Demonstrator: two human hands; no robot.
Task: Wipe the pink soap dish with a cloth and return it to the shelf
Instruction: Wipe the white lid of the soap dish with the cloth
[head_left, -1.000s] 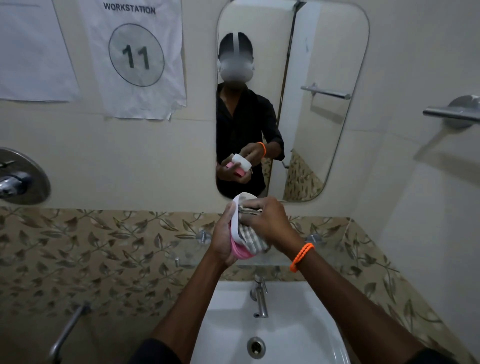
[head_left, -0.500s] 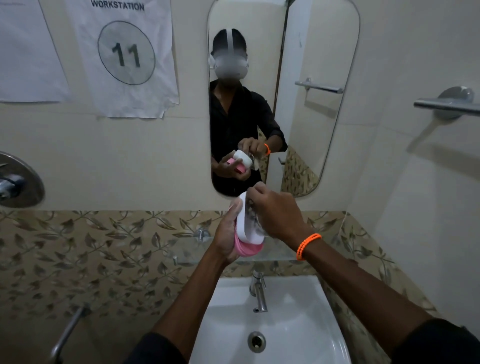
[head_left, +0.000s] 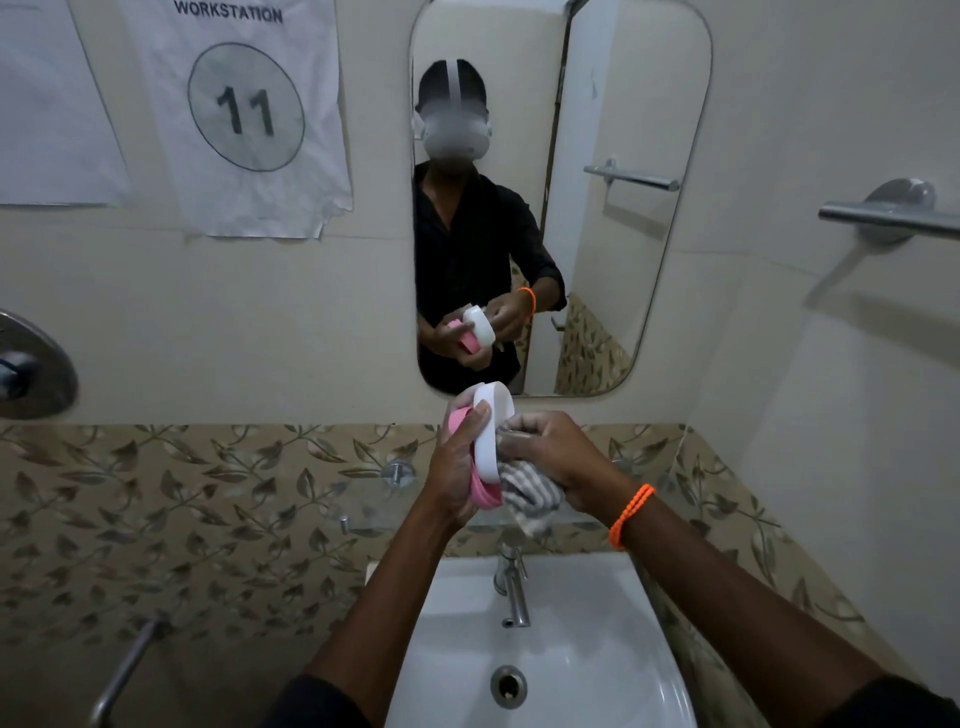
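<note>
- The pink plastic soap dish with its white oval inner tray (head_left: 488, 447) is held up on edge in the air above the white ceramic basin (head_left: 597, 649), in front of the leaf-patterned tile band and just below the mirror.
- The left hand (head_left: 457, 467) grasps the dish from its left side, thumb curled over the white rim and fingers wrapped behind the pink base.
- The grey-and-white striped cloth (head_left: 530, 493) is bunched against the right side of the dish, touching it, with a loose end hanging down.
- The right hand (head_left: 550, 452) clenches round the cloth, fingers curled over the bunched fabric; an orange beaded bracelet (head_left: 631, 514) sits on that wrist.
- The clear glass shelf (head_left: 374, 499) on chrome pegs runs behind the hands, above the chrome tap (head_left: 511, 587).
- The rounded wall mirror (head_left: 623, 260) reflects the person in a black shirt holding the dish.
- A paper sign reading "WORKSTATION 11" (head_left: 244, 109) hangs to the left of the mirror.
- A chrome towel bar (head_left: 883, 218) is fixed on the right wall.
</note>
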